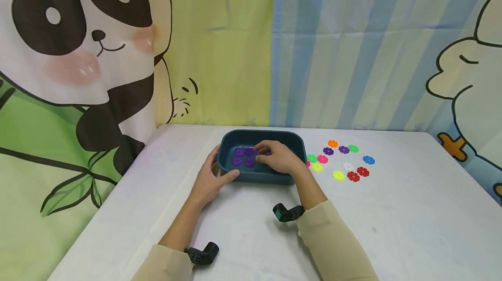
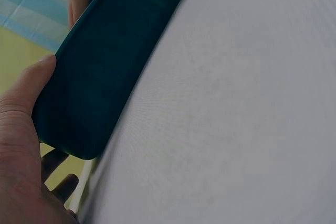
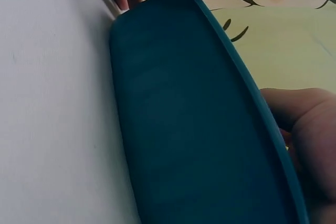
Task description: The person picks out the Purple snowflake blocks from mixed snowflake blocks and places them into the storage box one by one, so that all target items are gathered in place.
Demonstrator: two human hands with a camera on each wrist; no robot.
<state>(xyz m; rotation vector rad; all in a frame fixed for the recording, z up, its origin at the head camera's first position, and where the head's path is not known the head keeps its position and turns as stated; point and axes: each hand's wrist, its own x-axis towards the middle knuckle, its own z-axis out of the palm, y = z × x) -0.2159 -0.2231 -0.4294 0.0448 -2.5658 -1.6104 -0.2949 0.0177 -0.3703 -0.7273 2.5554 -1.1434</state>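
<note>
A dark teal tray [image 1: 259,177] stands on the white table, with several purple flower-shaped discs [image 1: 237,161] lying flat inside. My left hand [image 1: 208,183] grips the tray's left end, thumb at the front rim and the other fingers around the side; the left wrist view shows the thumb [image 2: 44,74] on the rim. Over the front rim my right hand [image 1: 276,157] reaches into the tray. Its index finger and thumb are bent and apart, close over the purple discs, one of which shows between them. The tray wall hides its fingertips in the right wrist view.
Right of the tray, loose flower-shaped discs lie scattered on the table [image 1: 412,211], among them an orange disc [image 1: 332,143], a blue disc [image 1: 368,160], a white disc [image 1: 347,166] and a red disc [image 1: 353,177]. A printed curtain [image 1: 219,54] hangs behind the table.
</note>
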